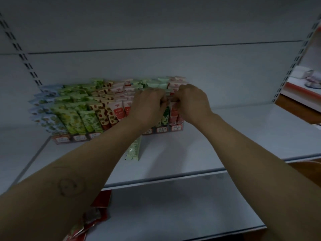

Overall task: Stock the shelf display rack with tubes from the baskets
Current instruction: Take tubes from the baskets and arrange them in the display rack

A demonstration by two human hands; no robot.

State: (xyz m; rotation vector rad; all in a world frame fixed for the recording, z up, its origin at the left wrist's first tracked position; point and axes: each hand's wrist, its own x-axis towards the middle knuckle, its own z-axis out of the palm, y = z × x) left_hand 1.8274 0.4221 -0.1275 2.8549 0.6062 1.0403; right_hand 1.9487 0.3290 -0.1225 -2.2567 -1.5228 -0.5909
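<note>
One display rack (pixel 71 140), clear-fronted, standing toward the back of a white metal shelf (pixel 234 136). Packed with tubes (pixel 90 117) in back-leaning columns: from the rack's left end, pale blue, yellow-green, green, cream with red fruit, pink-red; at the rack's right end, dark green, then pink. Six price tags (pixel 161 129) countable along the rack's front edge; further columns hidden behind the left forearm, so no full count.

Two hands, both over the rack's right end. Left hand (pixel 149 103) knuckles up, fingers curled down, pinching tube tops in the dark green column. Right hand (pixel 192 101) just beside it, fingers curled likewise, pinching tube tops where the dark green and pink columns meet. Too blurred to tell the number of tubes held.

One loose tube (pixel 133 151), pale green and white, lying flat on the shelf just in front of the rack, partly under the left forearm.

Below the rack, a second shelf (pixel 173 206), with red packets (pixel 94 217) at its left, number unclear. Behind the rack, a white back panel (pixel 156 28) between two slotted uprights (pixel 26 61). To the rack's right, well apart, a neighbouring shelf unit (pixel 298 91) with a red edge strip and blurred goods. Dim light throughout.
</note>
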